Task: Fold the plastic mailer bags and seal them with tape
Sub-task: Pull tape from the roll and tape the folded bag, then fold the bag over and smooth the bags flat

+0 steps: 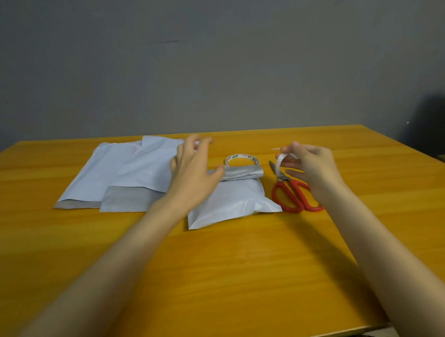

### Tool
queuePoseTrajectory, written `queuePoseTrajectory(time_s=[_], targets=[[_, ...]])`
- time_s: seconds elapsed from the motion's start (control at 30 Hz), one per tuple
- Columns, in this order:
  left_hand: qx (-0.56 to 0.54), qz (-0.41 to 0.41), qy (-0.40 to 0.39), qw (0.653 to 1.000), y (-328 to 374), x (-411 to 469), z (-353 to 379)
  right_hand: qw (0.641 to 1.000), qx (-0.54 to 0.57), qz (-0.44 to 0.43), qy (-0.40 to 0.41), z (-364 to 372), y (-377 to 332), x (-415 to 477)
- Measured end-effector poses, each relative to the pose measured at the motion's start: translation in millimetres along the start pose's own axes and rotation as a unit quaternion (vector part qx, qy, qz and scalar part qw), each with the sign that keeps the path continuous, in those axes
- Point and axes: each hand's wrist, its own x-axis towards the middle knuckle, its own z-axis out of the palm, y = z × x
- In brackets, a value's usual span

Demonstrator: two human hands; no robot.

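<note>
Head view: on the yellow wooden surface [222,272], your left hand [193,170] is spread open and holds nothing. Its thumb rests at the rolled-down flap [242,172] of the filled mailer bag [231,201], seemingly to keep the fold from springing up. Your right hand [312,168] pinches a cut tape strip [279,162], held clear above the red scissors [295,197], likely so it sticks to nothing. The tape roll [241,160] sits just behind the bag, and flat mailers [112,175] lie to the left.

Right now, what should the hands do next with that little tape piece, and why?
Probably lay the tape strip across the folded flap of the mailer bag. The right hand pinches the strip, the flap looks untaped, and the left hand sits beside it.
</note>
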Motion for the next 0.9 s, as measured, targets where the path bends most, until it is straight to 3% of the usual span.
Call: queuePoseTrajectory(time_s=[0.1,0.3,0.53,0.67,0.9], targets=[[-0.083,0.068,-0.029,0.994,40,0,6,0.998,-0.025,-0.02,-0.061,-15,-10,-12],[-0.326,0.043,-0.147,0.933,116,0,33,0.99,0.025,-0.026,-0.139,-70,-28,-42],[-0.365,0.12,-0.237,0.892,186,-27,75,0.992,-0.043,0.031,-0.11,-168,-29,-87],[-0.38,0.15,-0.296,0.864,229,-51,100,0.994,-0.072,0.066,-0.055,-221,-18,-115],[-0.305,0.174,-0.354,0.867,284,-105,140,0.986,-0.058,0.156,-0.012,-296,27,-162]])
